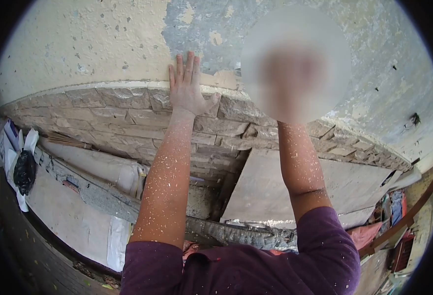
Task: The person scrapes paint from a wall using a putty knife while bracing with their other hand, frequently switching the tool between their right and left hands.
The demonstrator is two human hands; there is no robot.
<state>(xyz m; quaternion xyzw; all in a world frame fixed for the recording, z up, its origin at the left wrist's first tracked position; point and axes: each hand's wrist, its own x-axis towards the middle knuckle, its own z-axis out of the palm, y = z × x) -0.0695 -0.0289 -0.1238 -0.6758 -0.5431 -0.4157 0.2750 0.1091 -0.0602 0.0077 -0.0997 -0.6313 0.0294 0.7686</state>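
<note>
Patchy wall (204,37) against the spread left fingers (189,66)

A painted plaster wall (78,44) shows flaking cream paint to the left and mottled grey-blue patches to the right. Below a pale ledge runs a band of rough beige-brown stone cladding (98,115). Beneath it lean large grey-beige flat boards (261,184). A black plastic bag (25,172) hangs at far left, in daylight.
</note>
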